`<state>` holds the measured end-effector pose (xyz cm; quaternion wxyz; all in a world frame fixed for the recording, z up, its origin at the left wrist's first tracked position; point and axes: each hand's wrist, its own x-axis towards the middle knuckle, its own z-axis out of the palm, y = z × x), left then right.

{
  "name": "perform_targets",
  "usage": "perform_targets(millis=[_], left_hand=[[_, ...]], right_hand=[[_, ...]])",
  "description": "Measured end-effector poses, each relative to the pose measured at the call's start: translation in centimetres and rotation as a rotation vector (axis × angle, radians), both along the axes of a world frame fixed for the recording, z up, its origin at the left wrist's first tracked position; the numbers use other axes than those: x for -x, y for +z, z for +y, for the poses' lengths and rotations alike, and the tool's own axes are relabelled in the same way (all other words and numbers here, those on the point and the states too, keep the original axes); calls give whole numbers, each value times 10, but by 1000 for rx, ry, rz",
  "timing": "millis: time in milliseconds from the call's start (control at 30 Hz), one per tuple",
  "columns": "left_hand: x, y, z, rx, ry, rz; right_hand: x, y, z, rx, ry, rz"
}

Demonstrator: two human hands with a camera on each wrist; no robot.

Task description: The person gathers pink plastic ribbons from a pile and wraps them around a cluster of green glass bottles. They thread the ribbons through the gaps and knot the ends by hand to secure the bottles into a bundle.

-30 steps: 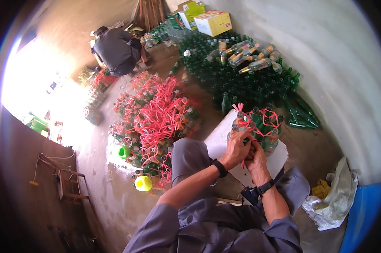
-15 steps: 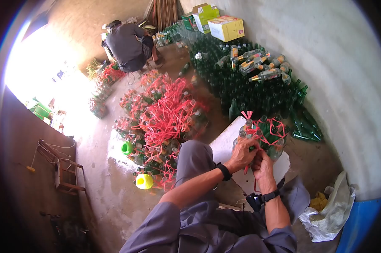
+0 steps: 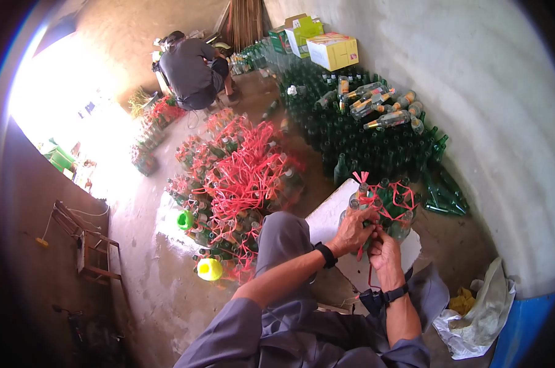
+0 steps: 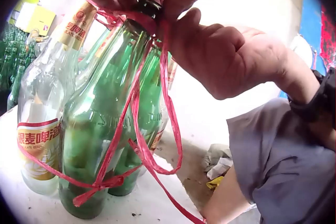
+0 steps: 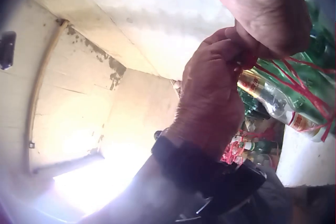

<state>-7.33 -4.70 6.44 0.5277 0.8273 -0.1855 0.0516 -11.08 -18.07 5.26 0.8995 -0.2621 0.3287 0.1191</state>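
Observation:
A bundle of beer bottles, green ones (image 4: pixel 100 124) and a clear one with a gold label (image 4: pixel 39 134), stands upright on a white board (image 3: pixel 326 208). Red plastic string (image 4: pixel 137 98) loops round the bottles' necks and low round their bodies, with loose ends hanging. At the necks, on the near side, my left hand (image 3: pixel 353 232) pinches the string. My right hand (image 3: pixel 385 251), just right of it, has thumb and fingers closed on the string too. In the left wrist view a dark bottle mouth (image 4: pixel 149 8) shows between the hands; the fingertips are partly hidden.
Many string-tied bottles (image 3: pixel 246 165) stand on the floor to the left, with a yellow container (image 3: pixel 209 269) and a green one (image 3: pixel 185 219) beside them. Green bottles (image 3: pixel 375 144) crowd along the wall. Another person (image 3: pixel 191 70) crouches at the back. A white sack (image 3: pixel 483 319) lies at right.
The head view has shifted, so the room sits lower and further right. My hands stay at the bottle necks, the right one drawn slightly down and apart from the left.

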Motion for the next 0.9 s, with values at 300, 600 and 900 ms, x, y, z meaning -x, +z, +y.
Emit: perform_targets(millis=[300,600,900], left_hand=[[-8,-2,0,-47,-13,-2],[-8,1,-1,-19,0,54],[-8,4,-2,40,1,140]], right_hand=[[-10,-15,6,-190,-51,7],[-11,-11,4,-71,-42,14],[-7,-3,4,-116,-18,27]])
